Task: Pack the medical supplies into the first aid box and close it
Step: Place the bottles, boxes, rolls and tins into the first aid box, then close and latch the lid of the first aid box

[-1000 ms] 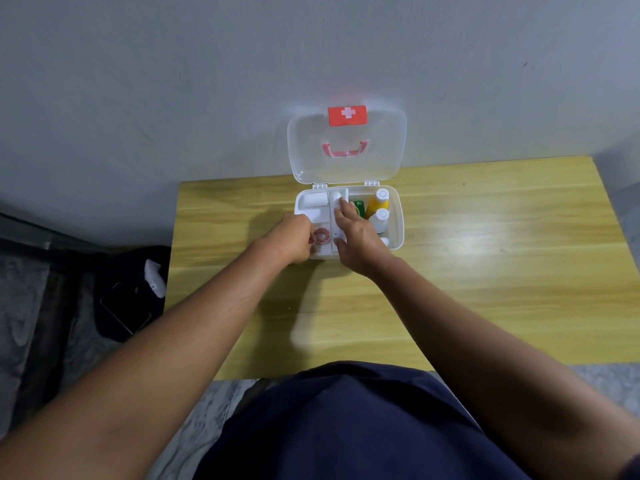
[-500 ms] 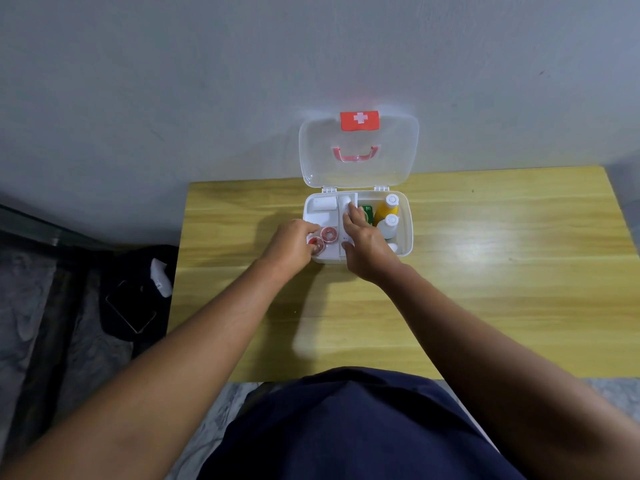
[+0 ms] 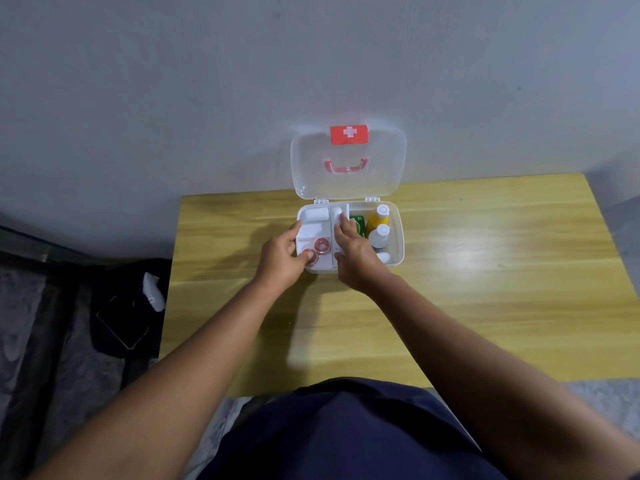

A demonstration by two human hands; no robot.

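The box (image 3: 398,237) sits open on the table (image 3: 485,289), lid (image 3: 381,161) upright. The left hand (image 3: 280,261) pinches a tape roll (image 3: 310,256) in the tray (image 3: 313,233); the right hand's (image 3: 356,258) grip cannot be told. A proud roll or skewed tray would likely block the lid.

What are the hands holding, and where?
The left hand pinches a small red tape roll by its rim. The right hand rests on the box's white tray; grip unclear.
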